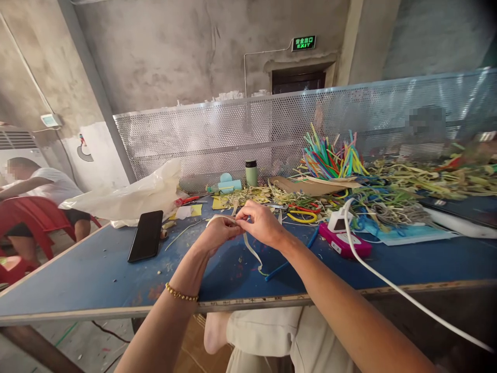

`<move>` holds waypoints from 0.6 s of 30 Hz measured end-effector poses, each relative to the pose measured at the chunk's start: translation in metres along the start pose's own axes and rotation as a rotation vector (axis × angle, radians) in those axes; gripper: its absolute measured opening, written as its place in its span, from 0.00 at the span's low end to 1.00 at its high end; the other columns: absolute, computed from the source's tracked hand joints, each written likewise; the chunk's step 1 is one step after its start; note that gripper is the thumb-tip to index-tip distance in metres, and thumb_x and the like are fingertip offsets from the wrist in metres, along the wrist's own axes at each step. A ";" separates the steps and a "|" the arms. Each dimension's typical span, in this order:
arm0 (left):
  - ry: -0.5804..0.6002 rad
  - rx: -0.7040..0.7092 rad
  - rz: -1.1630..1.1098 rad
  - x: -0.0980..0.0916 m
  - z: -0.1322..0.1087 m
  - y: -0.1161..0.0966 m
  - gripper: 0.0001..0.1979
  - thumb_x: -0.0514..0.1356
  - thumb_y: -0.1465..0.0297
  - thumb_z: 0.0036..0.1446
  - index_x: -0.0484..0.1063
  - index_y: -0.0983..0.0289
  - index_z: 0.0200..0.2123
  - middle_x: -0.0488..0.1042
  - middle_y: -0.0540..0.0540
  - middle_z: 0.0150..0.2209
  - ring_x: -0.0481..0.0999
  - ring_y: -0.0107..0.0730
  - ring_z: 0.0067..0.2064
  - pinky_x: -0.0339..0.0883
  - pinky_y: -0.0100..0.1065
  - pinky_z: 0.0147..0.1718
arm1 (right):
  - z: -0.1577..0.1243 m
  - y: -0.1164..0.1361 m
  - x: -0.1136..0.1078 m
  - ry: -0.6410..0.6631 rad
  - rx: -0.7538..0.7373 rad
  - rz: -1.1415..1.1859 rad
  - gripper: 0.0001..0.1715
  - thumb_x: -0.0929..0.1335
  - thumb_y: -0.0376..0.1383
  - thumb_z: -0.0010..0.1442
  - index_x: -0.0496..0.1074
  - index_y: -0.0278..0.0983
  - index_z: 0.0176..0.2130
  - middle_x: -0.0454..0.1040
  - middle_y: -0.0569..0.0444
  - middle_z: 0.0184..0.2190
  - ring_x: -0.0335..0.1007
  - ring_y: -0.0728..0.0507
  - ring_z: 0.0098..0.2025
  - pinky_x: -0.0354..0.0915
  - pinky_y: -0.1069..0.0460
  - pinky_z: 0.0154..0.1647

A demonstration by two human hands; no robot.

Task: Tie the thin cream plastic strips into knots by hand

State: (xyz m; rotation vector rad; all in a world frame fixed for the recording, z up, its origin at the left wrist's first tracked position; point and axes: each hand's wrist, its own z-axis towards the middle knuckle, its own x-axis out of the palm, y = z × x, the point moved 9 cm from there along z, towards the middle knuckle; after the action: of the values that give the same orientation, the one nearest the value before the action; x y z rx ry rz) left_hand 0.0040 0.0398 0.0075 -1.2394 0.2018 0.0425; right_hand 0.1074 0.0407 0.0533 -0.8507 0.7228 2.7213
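Observation:
My left hand point(218, 234) and my right hand point(261, 221) meet above the blue table, fingertips pinched close together. Between them runs a pale flat strip point(253, 250), whose tail hangs down and curls on the tabletop. Its upper end passes over my left hand. The exact pinch points are partly covered by my fingers. A thin blue stick point(285, 267) lies under my right wrist, close to the strip's lower end. Yellow-handled scissors point(303, 216) rest just beyond my right hand.
A black phone point(146, 236) lies left of my hands, near a crumpled plastic bag point(135, 189). Behind stand a green flask point(251, 173) and a bundle of coloured sticks point(330, 155). A magenta device point(345, 241) with a white cable sits right. A perforated metal screen point(194, 137) borders the back.

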 end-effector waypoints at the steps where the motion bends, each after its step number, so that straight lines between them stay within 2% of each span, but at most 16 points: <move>1: 0.020 -0.004 -0.032 0.001 -0.001 -0.001 0.14 0.70 0.66 0.41 0.70 0.67 0.17 0.63 0.47 0.18 0.58 0.22 0.22 0.50 0.29 0.22 | 0.001 -0.003 0.000 0.004 0.033 0.062 0.04 0.70 0.32 0.56 0.75 0.36 0.29 0.70 0.54 0.29 0.66 0.49 0.31 0.59 0.53 0.33; 4: 0.075 -0.011 -0.179 0.004 -0.002 -0.005 0.11 0.70 0.66 0.43 0.75 0.68 0.26 0.67 0.49 0.22 0.63 0.23 0.24 0.54 0.29 0.24 | 0.001 -0.016 -0.001 0.014 0.163 0.291 0.07 0.70 0.37 0.57 0.74 0.34 0.30 0.73 0.54 0.27 0.67 0.48 0.29 0.61 0.54 0.31; 7: 0.113 -0.026 -0.271 0.006 -0.002 -0.007 0.12 0.71 0.66 0.43 0.76 0.69 0.26 0.67 0.50 0.22 0.63 0.22 0.24 0.54 0.29 0.25 | 0.001 -0.021 -0.002 0.013 0.233 0.436 0.10 0.70 0.40 0.56 0.74 0.34 0.31 0.74 0.54 0.26 0.68 0.49 0.28 0.62 0.54 0.30; 13: 0.106 -0.048 -0.308 0.008 -0.003 -0.005 0.13 0.73 0.66 0.40 0.75 0.69 0.21 0.66 0.49 0.20 0.62 0.22 0.23 0.54 0.29 0.24 | -0.001 -0.021 0.002 0.027 0.268 0.482 0.12 0.72 0.41 0.54 0.74 0.33 0.31 0.74 0.54 0.26 0.68 0.49 0.28 0.62 0.54 0.30; 18: 0.108 -0.058 -0.263 0.008 -0.006 -0.005 0.11 0.72 0.67 0.40 0.76 0.69 0.22 0.67 0.50 0.20 0.63 0.22 0.23 0.55 0.29 0.24 | -0.002 -0.023 0.004 0.014 0.288 0.528 0.12 0.72 0.41 0.53 0.75 0.33 0.31 0.74 0.54 0.26 0.68 0.49 0.28 0.62 0.54 0.30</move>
State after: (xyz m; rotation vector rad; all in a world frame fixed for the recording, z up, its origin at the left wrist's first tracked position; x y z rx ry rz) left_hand 0.0116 0.0323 0.0087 -1.3182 0.1305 -0.2480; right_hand 0.1127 0.0594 0.0405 -0.6854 1.4813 2.9268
